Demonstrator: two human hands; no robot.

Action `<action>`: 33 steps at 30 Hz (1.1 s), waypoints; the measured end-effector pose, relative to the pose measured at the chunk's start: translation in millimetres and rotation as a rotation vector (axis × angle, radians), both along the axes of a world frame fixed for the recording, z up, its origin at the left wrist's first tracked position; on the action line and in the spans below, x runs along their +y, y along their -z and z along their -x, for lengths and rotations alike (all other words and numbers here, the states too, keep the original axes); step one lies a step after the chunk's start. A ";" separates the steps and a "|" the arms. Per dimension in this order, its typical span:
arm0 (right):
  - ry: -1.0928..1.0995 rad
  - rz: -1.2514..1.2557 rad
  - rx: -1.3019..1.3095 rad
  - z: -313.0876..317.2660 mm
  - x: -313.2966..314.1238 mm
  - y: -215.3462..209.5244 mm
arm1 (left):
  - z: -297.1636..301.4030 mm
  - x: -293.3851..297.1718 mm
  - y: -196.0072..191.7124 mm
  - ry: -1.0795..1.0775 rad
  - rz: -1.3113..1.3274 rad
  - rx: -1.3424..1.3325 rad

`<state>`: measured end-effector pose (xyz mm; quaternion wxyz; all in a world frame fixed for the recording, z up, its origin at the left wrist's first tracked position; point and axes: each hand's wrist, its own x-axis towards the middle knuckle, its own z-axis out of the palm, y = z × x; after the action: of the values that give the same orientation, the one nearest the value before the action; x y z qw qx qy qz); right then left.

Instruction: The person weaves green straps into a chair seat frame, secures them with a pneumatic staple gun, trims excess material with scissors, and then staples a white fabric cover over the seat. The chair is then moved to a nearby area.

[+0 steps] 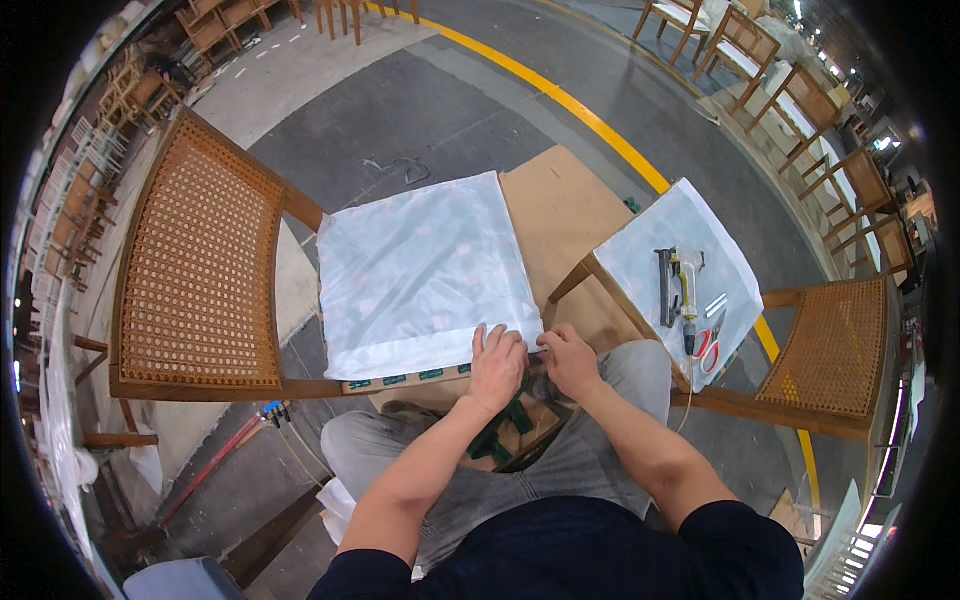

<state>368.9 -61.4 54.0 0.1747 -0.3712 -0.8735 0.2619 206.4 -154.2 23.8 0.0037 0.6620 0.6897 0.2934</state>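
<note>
White fabric (425, 270) covers the seat of a wooden chair with a woven cane back (205, 260), in front of me. My left hand (497, 362) rests on the fabric near the seat's near right corner, its fingers spread. Right beside it, my right hand (568, 362) pinches the fabric's edge at that corner. Green webbing (430, 375) shows along the seat's near edge, below the cloth. To the right, a staple gun (680, 290), scissors (708, 345) with red handles and staple strips (716, 305) lie on a second chair's white-covered seat (720, 250).
Brown cardboard (565, 205) lies between the two chairs. The second chair's cane back (825, 345) stands at the right. A yellow line (560, 95) crosses the grey floor. More wooden chairs (800, 110) line the far right. A red hose (215, 465) runs at the lower left.
</note>
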 end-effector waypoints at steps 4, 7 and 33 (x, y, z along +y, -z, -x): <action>0.007 -0.011 -0.017 -0.8 1.9 5.9 | 0.9 -0.1 -2.6 0.009 0.000 -0.022; -0.006 -0.021 -0.005 -2.2 2.3 9.1 | -0.8 2.5 -6.9 0.020 0.009 -0.051; -0.029 -0.042 0.106 -1.0 4.9 10.3 | 58.0 -21.8 -5.8 -0.065 0.032 0.057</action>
<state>369.9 -56.5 43.6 0.2250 -0.3405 -0.8736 0.2652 148.3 -176.0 29.6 -0.0148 0.6472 0.7153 0.2632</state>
